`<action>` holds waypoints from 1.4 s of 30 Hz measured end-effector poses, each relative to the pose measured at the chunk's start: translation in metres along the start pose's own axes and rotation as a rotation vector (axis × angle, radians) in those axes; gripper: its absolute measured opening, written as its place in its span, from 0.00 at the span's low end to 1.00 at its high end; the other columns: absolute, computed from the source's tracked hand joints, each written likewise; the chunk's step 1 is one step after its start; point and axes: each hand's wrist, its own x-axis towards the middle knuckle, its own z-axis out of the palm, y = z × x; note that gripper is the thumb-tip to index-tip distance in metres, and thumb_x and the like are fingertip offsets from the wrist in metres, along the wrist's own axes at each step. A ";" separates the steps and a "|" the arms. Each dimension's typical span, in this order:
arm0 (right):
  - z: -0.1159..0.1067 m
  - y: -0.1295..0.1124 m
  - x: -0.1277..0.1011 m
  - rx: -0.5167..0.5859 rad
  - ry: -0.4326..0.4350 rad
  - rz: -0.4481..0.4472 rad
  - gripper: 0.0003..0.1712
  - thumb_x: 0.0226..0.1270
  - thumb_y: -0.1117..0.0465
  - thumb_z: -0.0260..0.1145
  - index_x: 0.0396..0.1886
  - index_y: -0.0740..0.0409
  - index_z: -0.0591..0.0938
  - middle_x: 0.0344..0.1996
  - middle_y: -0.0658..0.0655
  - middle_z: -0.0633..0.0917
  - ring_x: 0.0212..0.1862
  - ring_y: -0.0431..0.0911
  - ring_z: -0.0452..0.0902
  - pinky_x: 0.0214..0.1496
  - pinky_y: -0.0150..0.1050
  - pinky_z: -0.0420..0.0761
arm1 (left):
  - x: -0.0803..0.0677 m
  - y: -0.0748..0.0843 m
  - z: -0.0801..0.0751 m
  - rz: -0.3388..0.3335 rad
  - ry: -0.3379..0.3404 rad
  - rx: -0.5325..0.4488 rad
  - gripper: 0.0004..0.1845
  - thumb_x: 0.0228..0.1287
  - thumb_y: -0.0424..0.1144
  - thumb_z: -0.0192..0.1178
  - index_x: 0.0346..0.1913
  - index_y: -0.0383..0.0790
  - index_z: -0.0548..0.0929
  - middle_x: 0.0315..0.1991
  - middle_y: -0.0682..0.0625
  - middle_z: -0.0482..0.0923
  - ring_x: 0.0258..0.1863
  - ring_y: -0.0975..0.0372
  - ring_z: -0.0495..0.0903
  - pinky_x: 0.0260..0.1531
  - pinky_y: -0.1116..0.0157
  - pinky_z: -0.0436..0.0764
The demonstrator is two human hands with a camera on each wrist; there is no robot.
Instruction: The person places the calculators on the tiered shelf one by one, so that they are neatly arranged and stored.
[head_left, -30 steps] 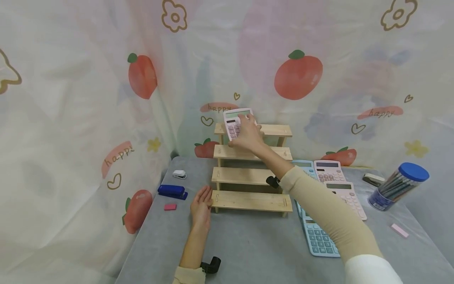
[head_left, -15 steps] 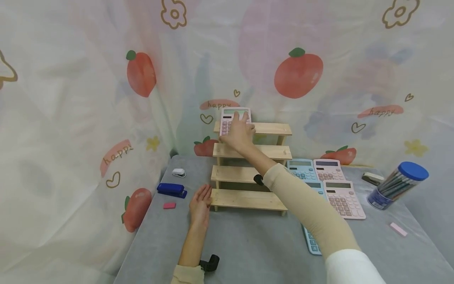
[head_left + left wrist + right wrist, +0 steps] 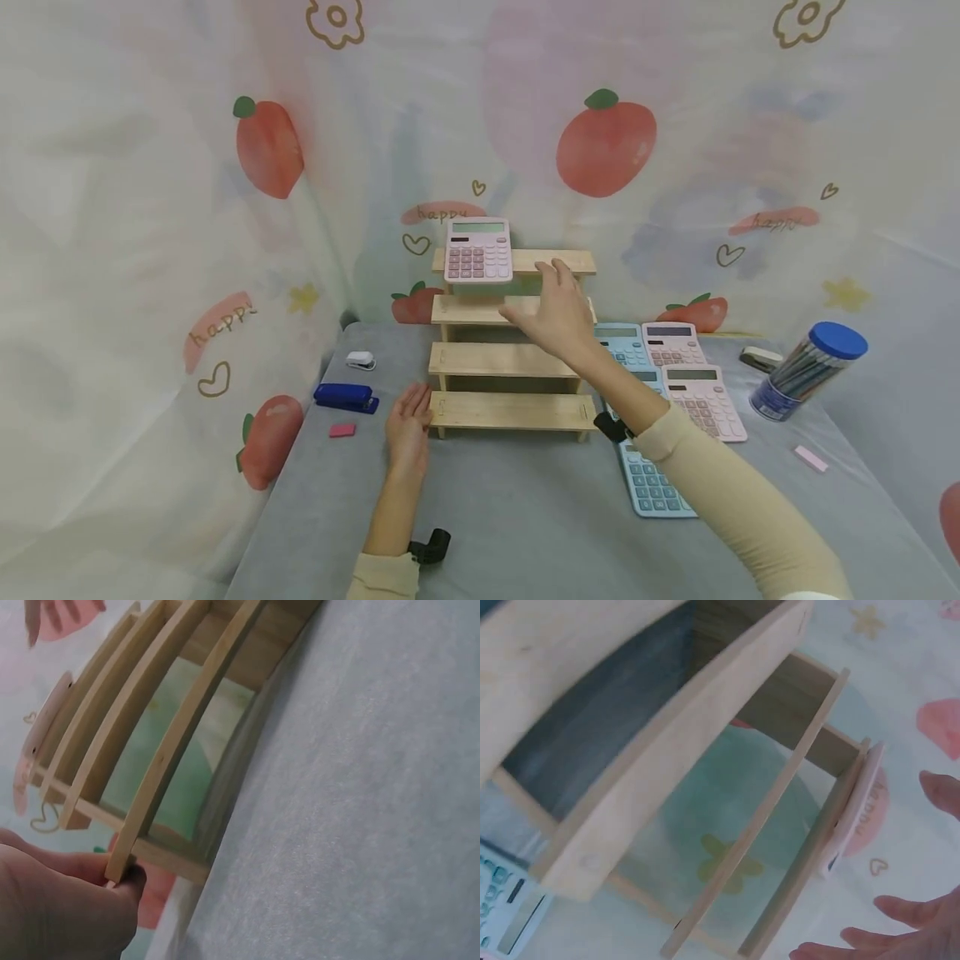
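Pink calculator (image 3: 478, 251) stands on the top step of the wooden rack (image 3: 513, 358), left end, leaning back against the curtain (image 3: 150, 208). Right hand (image 3: 553, 315) is released, fingers spread, hovering near the second step and clear of the calculator. Left hand (image 3: 408, 421) is flat on the counter (image 3: 525, 517), fingertips pressed to the left end of the bottom step; from the wrist view the thumb (image 3: 131, 879) touches the plank end.

Risks, as I judge them:
- Calculator is smooth hard plastic on a narrow bare-wood plank, and the backing is soft fabric, so it could slide or tip forward.
- Rack is light slatted wood with open gaps; a knock from the right sleeve could shift it. Left hand bracing helps.
- Counter cover is grey felt-like cloth, decent grip.

More flat rectangular calculators (image 3: 675, 392), blue and pink, lie right of the rack; a round pencil tub (image 3: 806, 371) stands further right.
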 end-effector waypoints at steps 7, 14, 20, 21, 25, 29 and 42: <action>-0.019 0.035 -0.054 0.021 -0.037 -0.003 0.56 0.64 0.35 0.73 0.82 0.56 0.60 0.82 0.65 0.55 0.75 0.69 0.61 0.64 0.71 0.72 | 0.004 0.005 -0.005 0.011 0.018 0.015 0.38 0.63 0.09 0.43 0.78 0.27 0.60 0.75 0.32 0.67 0.76 0.49 0.67 0.73 0.54 0.69; -0.017 0.088 -0.111 -0.048 -0.054 0.026 0.55 0.64 0.39 0.75 0.79 0.65 0.62 0.78 0.73 0.58 0.72 0.74 0.64 0.60 0.75 0.73 | 0.002 0.006 -0.009 0.006 0.009 0.013 0.38 0.63 0.09 0.42 0.77 0.26 0.59 0.75 0.31 0.66 0.76 0.47 0.66 0.75 0.51 0.65; -0.015 0.126 -0.151 -0.114 -0.118 0.123 0.58 0.61 0.40 0.77 0.78 0.67 0.61 0.76 0.77 0.57 0.72 0.77 0.60 0.62 0.79 0.68 | 0.000 0.004 -0.010 0.023 0.012 0.040 0.37 0.64 0.10 0.42 0.77 0.25 0.58 0.74 0.31 0.66 0.76 0.47 0.67 0.74 0.50 0.66; -0.015 0.131 -0.158 -0.114 -0.131 0.135 0.58 0.61 0.40 0.78 0.78 0.68 0.61 0.76 0.78 0.57 0.72 0.77 0.59 0.62 0.79 0.67 | 0.000 0.003 -0.010 0.025 0.013 0.044 0.36 0.64 0.10 0.43 0.77 0.25 0.58 0.74 0.31 0.67 0.76 0.47 0.67 0.74 0.50 0.66; -0.010 0.152 -0.180 -0.138 -0.168 0.153 0.62 0.57 0.38 0.80 0.76 0.72 0.62 0.73 0.81 0.59 0.71 0.79 0.58 0.63 0.79 0.66 | 0.000 0.003 -0.009 0.031 0.016 0.049 0.36 0.65 0.10 0.43 0.77 0.26 0.59 0.74 0.31 0.67 0.75 0.47 0.67 0.74 0.51 0.67; -0.001 0.172 -0.196 -0.195 -0.183 0.143 0.66 0.49 0.36 0.83 0.74 0.74 0.64 0.68 0.83 0.63 0.64 0.80 0.66 0.57 0.76 0.73 | 0.000 0.003 -0.008 0.040 0.014 0.048 0.35 0.65 0.11 0.44 0.77 0.26 0.59 0.74 0.31 0.67 0.75 0.47 0.67 0.74 0.52 0.67; 0.005 0.196 -0.218 -0.221 -0.328 0.284 0.87 0.20 0.30 0.89 0.78 0.68 0.58 0.71 0.87 0.52 0.62 0.89 0.61 0.54 0.80 0.72 | -0.002 -0.001 0.002 0.055 0.016 0.019 0.36 0.62 0.10 0.43 0.75 0.24 0.59 0.73 0.29 0.67 0.75 0.45 0.68 0.72 0.52 0.68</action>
